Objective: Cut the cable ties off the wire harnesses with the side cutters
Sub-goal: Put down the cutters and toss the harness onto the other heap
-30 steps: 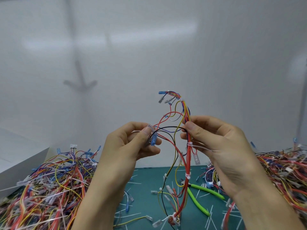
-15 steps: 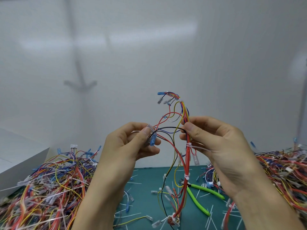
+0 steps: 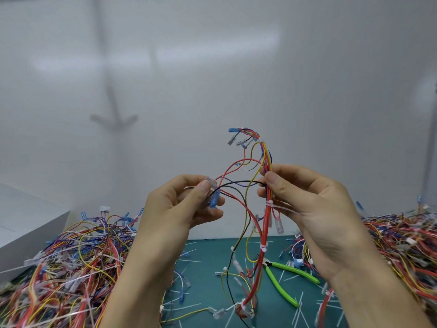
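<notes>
The wire harness [image 3: 264, 229] hangs in the air between both hands, above the middle of the green mat [image 3: 208, 259] on the tabletop, with its lower end trailing down to the mat's near edge. It looks light and floppy: thin wires that bend and snag easily, so it is best held on the thick red bundle close to a tie, where it is stiffest. The right hand [image 3: 314, 209] does just that, pinching the bundle between thumb and fingers just above a white cable tie [image 3: 269, 204]; a second tie [image 3: 263, 247] sits lower down. The left hand [image 3: 179, 209] pinches a clear and a blue connector on a side branch, pulling it away from the bundle. The side cutters [image 3: 293, 271] lie untouched on the mat, near the right hand's wrist, among cut tie scraps [image 3: 189, 253]. Piles of harnesses cover the left [image 3: 71, 268] and right [image 3: 397, 245] sides of the tabletop. A white box [image 3: 23, 223] stands at the left edge; what it holds cannot be seen.
</notes>
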`<state>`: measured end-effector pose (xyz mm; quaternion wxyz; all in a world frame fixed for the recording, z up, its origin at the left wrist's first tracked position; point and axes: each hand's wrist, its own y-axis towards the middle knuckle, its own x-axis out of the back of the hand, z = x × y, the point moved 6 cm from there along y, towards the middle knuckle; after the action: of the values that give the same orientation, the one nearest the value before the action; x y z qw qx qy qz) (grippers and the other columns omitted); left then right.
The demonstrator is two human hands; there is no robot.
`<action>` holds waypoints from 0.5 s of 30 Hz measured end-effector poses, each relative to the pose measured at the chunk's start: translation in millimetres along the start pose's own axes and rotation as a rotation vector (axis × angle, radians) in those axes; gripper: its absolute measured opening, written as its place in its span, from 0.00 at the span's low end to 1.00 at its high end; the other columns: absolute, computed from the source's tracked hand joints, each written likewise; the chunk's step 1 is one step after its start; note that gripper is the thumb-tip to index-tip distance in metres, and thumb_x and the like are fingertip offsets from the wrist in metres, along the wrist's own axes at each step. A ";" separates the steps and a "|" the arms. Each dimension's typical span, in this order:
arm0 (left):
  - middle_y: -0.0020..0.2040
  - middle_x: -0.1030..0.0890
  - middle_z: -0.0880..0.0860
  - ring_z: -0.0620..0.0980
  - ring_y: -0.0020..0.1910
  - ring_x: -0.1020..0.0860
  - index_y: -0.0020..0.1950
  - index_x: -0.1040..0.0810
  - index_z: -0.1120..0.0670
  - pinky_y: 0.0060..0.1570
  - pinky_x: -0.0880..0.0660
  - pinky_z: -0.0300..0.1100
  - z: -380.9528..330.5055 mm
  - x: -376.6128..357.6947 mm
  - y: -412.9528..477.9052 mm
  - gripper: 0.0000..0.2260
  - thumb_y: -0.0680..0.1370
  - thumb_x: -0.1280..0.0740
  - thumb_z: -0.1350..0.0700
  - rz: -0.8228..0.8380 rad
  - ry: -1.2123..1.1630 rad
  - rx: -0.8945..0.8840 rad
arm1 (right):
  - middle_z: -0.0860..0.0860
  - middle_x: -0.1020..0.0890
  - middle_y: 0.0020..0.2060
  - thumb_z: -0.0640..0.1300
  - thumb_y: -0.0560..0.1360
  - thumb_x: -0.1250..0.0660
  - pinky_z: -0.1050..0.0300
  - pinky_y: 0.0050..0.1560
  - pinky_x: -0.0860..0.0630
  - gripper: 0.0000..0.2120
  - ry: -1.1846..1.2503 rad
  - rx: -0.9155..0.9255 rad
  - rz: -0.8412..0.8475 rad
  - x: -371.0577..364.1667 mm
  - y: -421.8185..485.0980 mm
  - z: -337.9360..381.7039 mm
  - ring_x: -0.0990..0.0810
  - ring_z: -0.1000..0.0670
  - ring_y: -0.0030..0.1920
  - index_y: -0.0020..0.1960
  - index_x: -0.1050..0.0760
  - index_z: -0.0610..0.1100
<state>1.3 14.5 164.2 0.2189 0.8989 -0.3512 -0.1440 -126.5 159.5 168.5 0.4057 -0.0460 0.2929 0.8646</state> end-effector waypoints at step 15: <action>0.45 0.14 0.47 0.45 0.46 0.16 0.49 0.15 0.48 0.48 0.20 0.38 9.6 -43.3 -13.0 0.14 0.70 0.26 0.41 0.499 0.359 0.011 | 0.49 0.14 0.37 0.45 0.63 0.28 0.62 0.40 0.19 0.11 0.117 -0.011 -0.164 13.6 3.7 -4.9 0.16 0.52 0.38 0.44 0.17 0.44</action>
<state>-26.2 50.4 154.1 0.3011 0.7971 -0.5177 0.0774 -139.1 164.1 161.9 0.4572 -0.1222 0.3068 0.8258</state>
